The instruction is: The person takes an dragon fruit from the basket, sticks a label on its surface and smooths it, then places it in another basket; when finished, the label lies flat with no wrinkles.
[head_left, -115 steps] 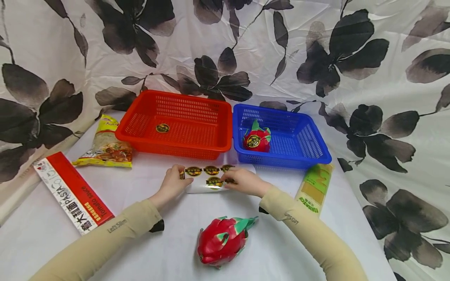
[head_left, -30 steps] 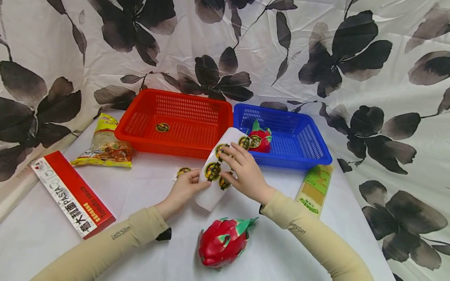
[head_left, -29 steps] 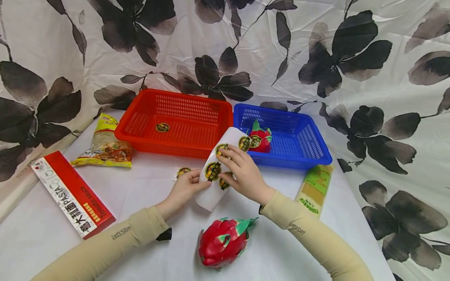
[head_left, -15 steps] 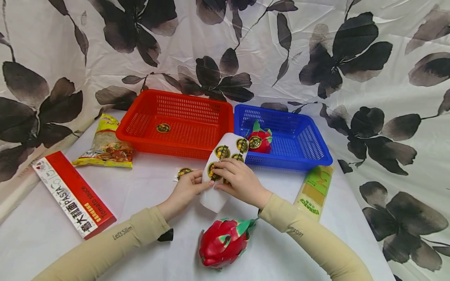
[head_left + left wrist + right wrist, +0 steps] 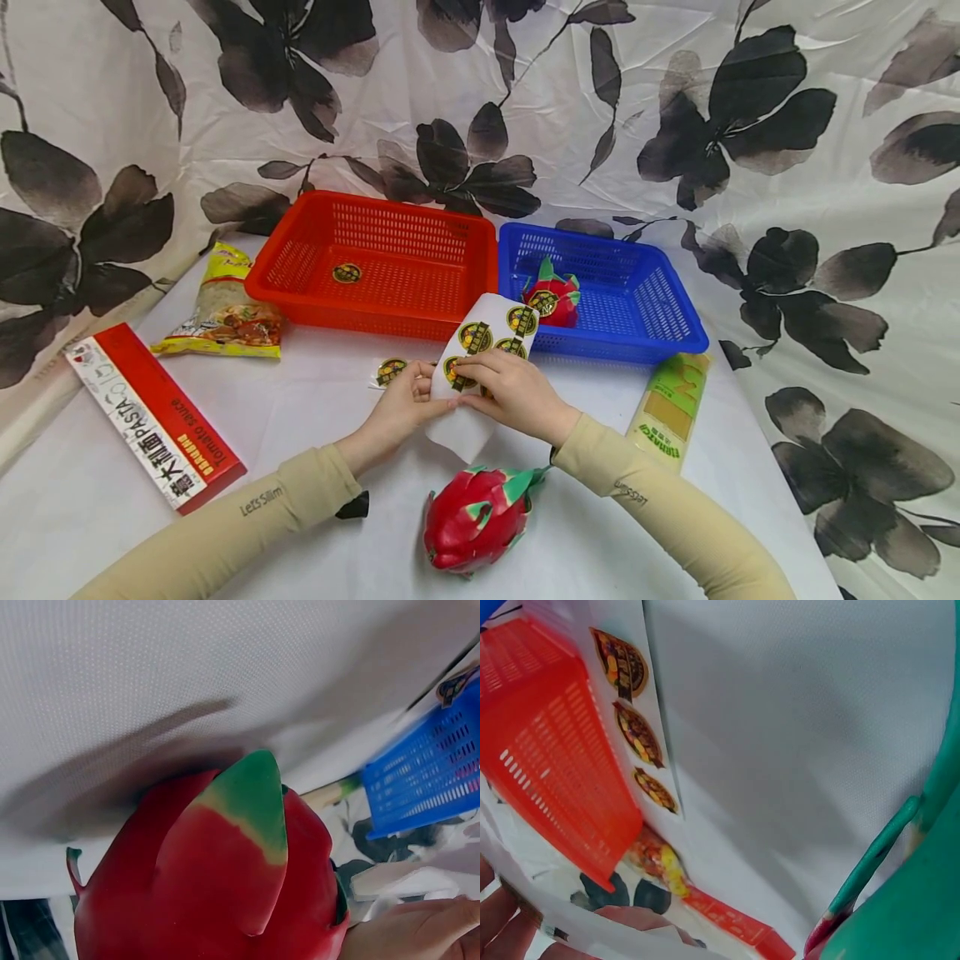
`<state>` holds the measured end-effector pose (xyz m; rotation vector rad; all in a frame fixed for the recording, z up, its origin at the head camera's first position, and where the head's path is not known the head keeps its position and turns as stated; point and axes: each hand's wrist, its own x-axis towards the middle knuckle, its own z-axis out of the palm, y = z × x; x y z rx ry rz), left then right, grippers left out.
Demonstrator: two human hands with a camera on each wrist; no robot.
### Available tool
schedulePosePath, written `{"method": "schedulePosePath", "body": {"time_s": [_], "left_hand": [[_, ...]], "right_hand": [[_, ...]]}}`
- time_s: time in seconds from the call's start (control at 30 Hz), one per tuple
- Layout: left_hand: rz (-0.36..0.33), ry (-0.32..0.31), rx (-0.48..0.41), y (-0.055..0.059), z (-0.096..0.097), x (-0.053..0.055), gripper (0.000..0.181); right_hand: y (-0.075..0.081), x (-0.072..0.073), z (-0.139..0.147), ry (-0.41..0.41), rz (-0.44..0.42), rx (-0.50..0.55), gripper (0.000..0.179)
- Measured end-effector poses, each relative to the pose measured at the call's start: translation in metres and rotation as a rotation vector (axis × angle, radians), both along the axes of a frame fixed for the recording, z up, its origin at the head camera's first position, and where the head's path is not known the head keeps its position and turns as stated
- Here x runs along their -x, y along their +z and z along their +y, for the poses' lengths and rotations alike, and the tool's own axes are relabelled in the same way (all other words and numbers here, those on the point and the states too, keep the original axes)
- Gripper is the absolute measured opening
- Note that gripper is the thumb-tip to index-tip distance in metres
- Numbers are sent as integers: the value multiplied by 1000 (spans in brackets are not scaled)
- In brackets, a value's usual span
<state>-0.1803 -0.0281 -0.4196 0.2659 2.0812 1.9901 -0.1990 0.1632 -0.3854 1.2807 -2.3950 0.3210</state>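
A white sheet of round black-and-gold stickers is held tilted above the table between both hands. My left hand pinches its left edge between thumb and fingers. The fingers of my right hand are curled over its printed face, by a lower sticker, with the thumb beneath; whether that sticker has lifted is hidden. More stickers on white backing lie on the table behind the left hand; the right wrist view shows a row of these stickers. Just in front of the hands lies a red dragon fruit, close in the left wrist view.
A red basket with a round sticker inside stands behind, beside a blue basket holding another dragon fruit with a sticker on it. Left are a noodle bag and a pasta box. A green pasta pack lies right.
From lying flat before the baskets, the sticker sheet was raised and tilted. Lately it has come down slightly, and the right hand's fingers have curled and moved down toward the left thumb.
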Motion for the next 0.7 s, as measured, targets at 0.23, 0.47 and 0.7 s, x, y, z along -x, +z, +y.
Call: {"method": "schedulePosePath", "body": {"time_s": [0.23,0.47,0.7], "left_hand": [[24,8,21,1,1,-1,37],[10,13,-23,0,-1,0,34],[-2,17,-57,-1,-1,-1,29]], "right_hand": [[1,-3,-1,-26,-61,2,37],[2,-3,-3,-22,-93,33,32],[2,-3,-3,-10,-91,46,28]]}}
